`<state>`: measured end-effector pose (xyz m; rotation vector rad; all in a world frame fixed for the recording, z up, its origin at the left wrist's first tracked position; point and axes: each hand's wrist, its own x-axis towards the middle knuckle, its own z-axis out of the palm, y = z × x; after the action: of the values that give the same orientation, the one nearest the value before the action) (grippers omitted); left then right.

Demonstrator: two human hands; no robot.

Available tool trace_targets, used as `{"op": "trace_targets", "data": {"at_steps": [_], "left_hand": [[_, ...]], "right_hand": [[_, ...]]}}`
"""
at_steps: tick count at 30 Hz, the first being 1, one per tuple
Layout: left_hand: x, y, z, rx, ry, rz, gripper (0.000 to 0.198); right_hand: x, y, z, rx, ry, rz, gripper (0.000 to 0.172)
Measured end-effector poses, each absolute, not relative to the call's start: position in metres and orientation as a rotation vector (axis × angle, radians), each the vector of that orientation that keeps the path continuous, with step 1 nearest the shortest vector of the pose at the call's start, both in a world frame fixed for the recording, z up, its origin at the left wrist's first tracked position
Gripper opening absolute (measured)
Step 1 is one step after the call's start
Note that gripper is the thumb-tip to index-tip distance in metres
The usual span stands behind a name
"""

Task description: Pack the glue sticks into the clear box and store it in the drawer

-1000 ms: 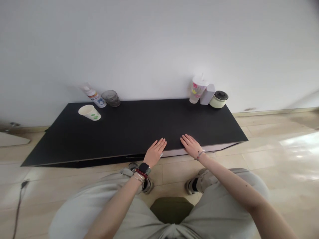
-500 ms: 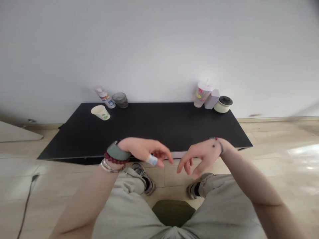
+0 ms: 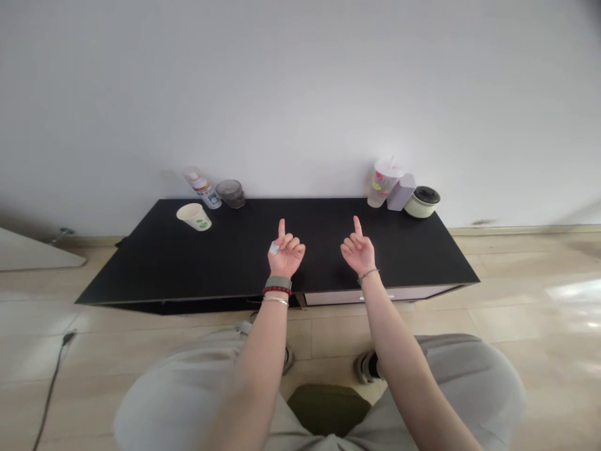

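My left hand (image 3: 287, 254) is above the black low cabinet (image 3: 225, 263), palm up. Its index finger points toward the wall, and the other fingers are curled in with nothing showing in them. A pale blue-and-white bandage (image 3: 273, 248) wraps the thumb. To the right, my right hand (image 3: 359, 252) makes the same shape: index finger stretched out, the rest folded. Both hands are apart from each other and from the objects. A grey glass (image 3: 231, 193) is the nearest object to my left hand; a clear tumbler with a straw (image 3: 382, 185) is nearest to my right.
At the cabinet's left end are a white paper cup (image 3: 194, 217) and a spray can (image 3: 205, 191). A pale box (image 3: 401, 192) and a cream pot with black lid (image 3: 421, 202) stand at the right. A black cable (image 3: 51, 383) lies on the floor.
Both hands have moved forward over the cabinet top and turned palm up. Their loosely drooping fingers are now curled, with only the index fingers extended. My knees have spread apart.
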<state>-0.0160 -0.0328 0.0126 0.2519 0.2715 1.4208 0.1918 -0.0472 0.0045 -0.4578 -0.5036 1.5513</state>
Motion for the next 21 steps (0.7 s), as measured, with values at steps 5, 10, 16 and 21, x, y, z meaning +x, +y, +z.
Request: {"op": "trace_targets", "data": {"at_steps": [5, 10, 16, 21], "left_hand": [[-0.016, -0.033, 0.014, 0.316, 0.346, 1.396, 0.051], [-0.014, -0.032, 0.020, 0.360, 0.419, 1.380, 0.056], [-0.015, -0.034, 0.012, 0.330, 0.345, 1.369, 0.056], [-0.015, -0.028, 0.012, 0.329, 0.409, 1.258, 0.033]], "right_hand": [[0.195, -0.049, -0.003, -0.605, -0.597, 1.487, 0.072], [0.198, -0.045, 0.009, -0.680, -0.660, 1.435, 0.068], [0.198, -0.048, 0.009, -0.626, -0.646, 1.461, 0.065], [0.197, -0.049, 0.022, -0.492, -0.592, 1.490, 0.033]]}}
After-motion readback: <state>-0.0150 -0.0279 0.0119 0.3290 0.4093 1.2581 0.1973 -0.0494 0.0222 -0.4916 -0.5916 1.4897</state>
